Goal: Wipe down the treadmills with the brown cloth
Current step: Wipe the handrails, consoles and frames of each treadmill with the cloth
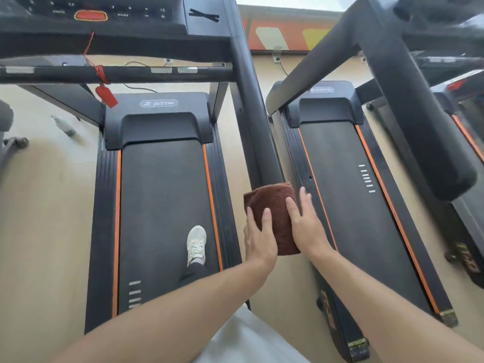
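We drape the brown cloth (272,216) over the near end of the left treadmill's right handrail (251,113). Our left hand (259,238) and right hand (305,224) press it with straight, relaxed fingers; neither grip closes round it. To wipe well, we judge it best to keep both palms flat and slide along the rail.

1. The handrail (258,121) of the near treadmill (162,205) slopes down between the two machines; the brown cloth (272,205) covers its lower end.
2. Bare floor (235,153) shows left of the handrail, open below it.
3. The next treadmill (353,205) lies just right (its belt bare).
4. A crossbar (117,74) and console (104,14) block the way ahead.
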The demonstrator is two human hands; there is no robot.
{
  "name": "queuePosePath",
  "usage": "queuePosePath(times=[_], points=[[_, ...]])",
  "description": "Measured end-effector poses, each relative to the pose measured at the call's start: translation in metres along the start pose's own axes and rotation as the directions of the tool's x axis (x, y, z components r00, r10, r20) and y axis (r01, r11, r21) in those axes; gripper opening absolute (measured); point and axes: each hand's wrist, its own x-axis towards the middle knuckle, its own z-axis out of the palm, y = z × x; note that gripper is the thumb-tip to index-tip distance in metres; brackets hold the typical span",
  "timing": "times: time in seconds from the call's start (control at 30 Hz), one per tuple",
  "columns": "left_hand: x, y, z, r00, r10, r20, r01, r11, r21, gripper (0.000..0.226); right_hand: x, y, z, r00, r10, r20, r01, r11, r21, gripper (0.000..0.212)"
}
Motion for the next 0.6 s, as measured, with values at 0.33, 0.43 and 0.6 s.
queuePosePath(times=[0.33, 0.43, 0.6], points=[[0.058, 0.045, 0.011, 0.961, 0.276, -0.034, -0.273, 0.96, 0.057, 0.072, 0.03, -0.041, 0.021, 0.991, 0.109, -0.08, -0.107, 0.994, 0.026, 0.06], [0.083, 0.076, 0.012, 0.96, 0.274, -0.065, -0.268, 0.96, 0.084, 0.066, 0.066, -0.068, 0.017, 0.987, 0.157, -0.025, -0.158, 0.987, -0.031, 0.067], [0.133, 0.127, 0.008, 0.954, 0.278, -0.115, -0.266, 0.958, 0.11, 0.068, 0.125, -0.109, 0.022, 0.986, 0.168, -0.023, -0.168, 0.986, -0.004, 0.067]])
